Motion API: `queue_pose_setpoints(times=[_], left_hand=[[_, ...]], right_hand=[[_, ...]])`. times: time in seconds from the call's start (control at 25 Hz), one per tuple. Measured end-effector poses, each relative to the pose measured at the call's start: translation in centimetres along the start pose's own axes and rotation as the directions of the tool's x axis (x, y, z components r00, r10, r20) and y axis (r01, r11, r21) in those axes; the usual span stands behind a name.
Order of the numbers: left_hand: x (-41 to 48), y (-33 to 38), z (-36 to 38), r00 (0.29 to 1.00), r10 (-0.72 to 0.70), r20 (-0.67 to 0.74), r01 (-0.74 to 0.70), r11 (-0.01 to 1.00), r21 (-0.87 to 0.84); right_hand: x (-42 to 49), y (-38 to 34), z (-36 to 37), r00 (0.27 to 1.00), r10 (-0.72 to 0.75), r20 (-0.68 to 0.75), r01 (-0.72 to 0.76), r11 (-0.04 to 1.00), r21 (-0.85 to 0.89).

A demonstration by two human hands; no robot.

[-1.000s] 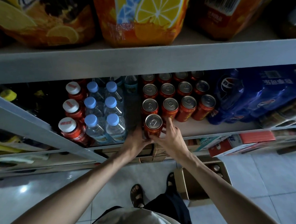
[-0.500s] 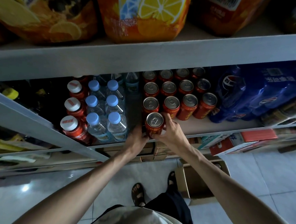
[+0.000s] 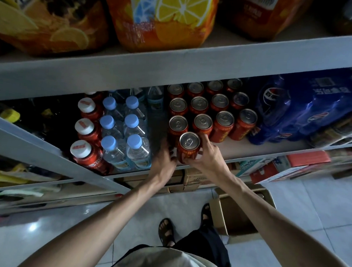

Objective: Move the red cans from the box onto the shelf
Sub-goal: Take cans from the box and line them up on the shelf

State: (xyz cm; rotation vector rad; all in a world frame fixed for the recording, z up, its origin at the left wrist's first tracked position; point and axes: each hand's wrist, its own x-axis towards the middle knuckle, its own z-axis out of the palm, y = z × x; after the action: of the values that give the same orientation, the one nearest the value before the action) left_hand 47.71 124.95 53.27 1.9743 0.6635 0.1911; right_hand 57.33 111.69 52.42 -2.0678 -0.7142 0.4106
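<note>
Standing on the floor tiles beside the person's feet, the cardboard box (image 3: 238, 219) lies lowest and nearest. Beyond it both hands grip one red can (image 3: 189, 149) at the near edge of the shelf (image 3: 253, 148): the left hand (image 3: 165, 160) curls against its left side, the right hand (image 3: 206, 156) wraps its right. Upright, it stands just before the rows of red cans (image 3: 203, 111). Water bottles (image 3: 127, 130) stand left, blue packs (image 3: 301, 108) right.

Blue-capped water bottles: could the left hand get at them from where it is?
Probably yes. The left hand holds the front red can right beside the blue-capped water bottles, at the shelf's open front edge, with nothing between; it would need to let go first.
</note>
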Motion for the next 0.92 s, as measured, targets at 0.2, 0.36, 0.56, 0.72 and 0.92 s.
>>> queue_pose_setpoints(times=[0.2, 0.36, 0.56, 0.72, 0.92], left_hand=[[0.09, -0.02, -0.07, 1.000, -0.027, 0.004, 0.027, 0.999, 0.023], [0.01, -0.25, -0.52, 1.000, -0.018, 0.016, 0.018, 0.999, 0.051], [-0.23, -0.46, -0.69, 0.999, -0.019, 0.047, 0.016, 0.998, 0.060], [-0.19, -0.21, -0.85, 0.993, -0.067, 0.092, 0.060, 0.995, 0.079], [-0.59, -0.16, -0.67, 0.974, -0.136, 0.182, 0.131, 0.991, 0.039]], right_hand=[[-0.18, 0.01, 0.31, 1.000, -0.004, 0.005, 0.004, 1.000, 0.029], [-0.32, 0.06, 0.42, 1.000, -0.003, 0.002, 0.003, 0.999, 0.045], [-0.22, 0.19, 0.77, 1.000, 0.008, 0.020, -0.009, 0.999, 0.035], [-0.15, 0.04, 0.70, 0.999, -0.014, 0.039, 0.011, 0.998, 0.057], [-0.34, -0.19, 0.44, 0.999, -0.032, 0.043, 0.031, 0.999, 0.005]])
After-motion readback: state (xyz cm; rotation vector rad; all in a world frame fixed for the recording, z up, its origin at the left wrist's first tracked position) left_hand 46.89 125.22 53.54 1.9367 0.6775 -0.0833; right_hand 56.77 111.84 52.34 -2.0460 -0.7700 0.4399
